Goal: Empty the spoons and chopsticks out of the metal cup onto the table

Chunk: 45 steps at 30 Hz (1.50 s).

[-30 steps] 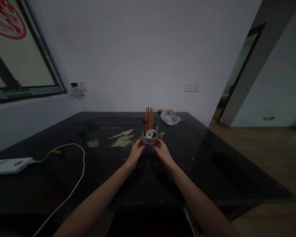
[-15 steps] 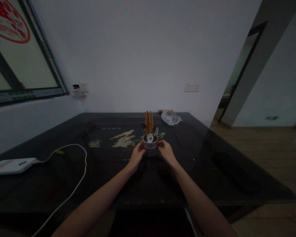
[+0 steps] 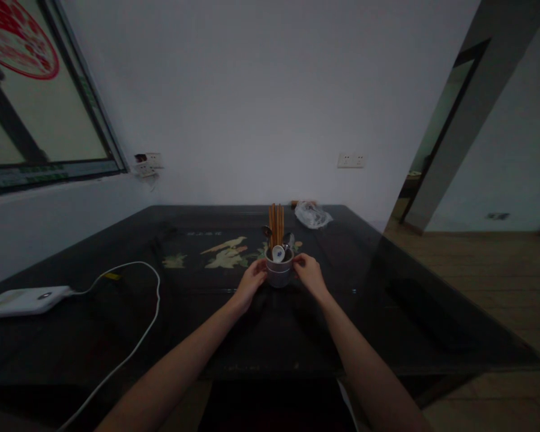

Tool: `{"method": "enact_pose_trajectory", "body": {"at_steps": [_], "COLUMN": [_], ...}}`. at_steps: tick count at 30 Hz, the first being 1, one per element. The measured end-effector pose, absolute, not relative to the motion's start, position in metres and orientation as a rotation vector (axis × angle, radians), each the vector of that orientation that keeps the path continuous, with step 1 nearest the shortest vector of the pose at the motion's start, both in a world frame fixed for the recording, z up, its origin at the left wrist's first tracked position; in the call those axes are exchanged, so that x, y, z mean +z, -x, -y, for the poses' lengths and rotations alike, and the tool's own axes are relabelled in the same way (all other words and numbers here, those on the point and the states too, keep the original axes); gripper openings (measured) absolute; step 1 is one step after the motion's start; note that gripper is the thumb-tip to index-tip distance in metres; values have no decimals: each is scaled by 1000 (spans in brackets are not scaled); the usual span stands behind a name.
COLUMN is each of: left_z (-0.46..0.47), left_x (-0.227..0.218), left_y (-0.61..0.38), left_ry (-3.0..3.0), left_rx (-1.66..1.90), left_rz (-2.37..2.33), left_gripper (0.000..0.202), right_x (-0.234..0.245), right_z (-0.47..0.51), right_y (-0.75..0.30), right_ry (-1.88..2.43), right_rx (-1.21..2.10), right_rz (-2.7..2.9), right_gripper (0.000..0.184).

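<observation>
A small grey cup [image 3: 279, 274] stands on the dark glass-topped table [image 3: 207, 324]. It holds several wooden chopsticks [image 3: 276, 223], metal spoons and a white ceramic spoon [image 3: 278, 253]. My left hand [image 3: 251, 282] grips the cup's left side with curled fingers. On the cup's right side rests my right hand [image 3: 310, 273], fingertips near the rim. Both forearms reach in from the bottom of the view.
A white power bank [image 3: 24, 299] with a looping white cable [image 3: 139, 324] lies at the left. A crumpled clear plastic bag [image 3: 312, 214] sits at the table's far edge. Wall sockets, a window at left and a doorway at right surround the table.
The cup and both hands sit slightly lower and further right in view than before. My right hand has slid up to the cup's rim.
</observation>
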<state>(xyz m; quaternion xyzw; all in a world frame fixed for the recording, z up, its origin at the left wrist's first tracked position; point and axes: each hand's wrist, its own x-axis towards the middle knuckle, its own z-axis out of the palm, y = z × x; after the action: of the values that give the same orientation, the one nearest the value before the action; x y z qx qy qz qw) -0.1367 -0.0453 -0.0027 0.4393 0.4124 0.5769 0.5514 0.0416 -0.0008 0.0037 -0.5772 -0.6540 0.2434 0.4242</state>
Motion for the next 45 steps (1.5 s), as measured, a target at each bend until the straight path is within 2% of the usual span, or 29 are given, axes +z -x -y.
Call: {"method": "enact_pose_trajectory", "body": {"at_steps": [10, 16, 24, 29, 45], "left_z": [38, 35, 36, 35, 34], "left_x": [-6, -13, -13, -13, -13], "left_y": [142, 139, 138, 138, 138], "left_ry": [-1157, -1227, -1326, -1343, -1375], "left_rx": [1403, 1410, 1467, 1471, 1500], "left_rz": [-1020, -1023, -1082, -1069, -1099], "left_gripper": [37, 39, 41, 41, 39], "right_x": [19, 36, 79, 97, 100], "right_z": [1, 15, 29, 24, 29], "right_y": [-56, -50, -23, -10, -2], "right_ry": [1319, 1195, 1548, 1723, 1688], "right_rx": [606, 415, 52, -53, -218], "right_rz": [1498, 1503, 1917, 2089, 2186], "right_gripper": [20, 25, 18, 23, 21]}}
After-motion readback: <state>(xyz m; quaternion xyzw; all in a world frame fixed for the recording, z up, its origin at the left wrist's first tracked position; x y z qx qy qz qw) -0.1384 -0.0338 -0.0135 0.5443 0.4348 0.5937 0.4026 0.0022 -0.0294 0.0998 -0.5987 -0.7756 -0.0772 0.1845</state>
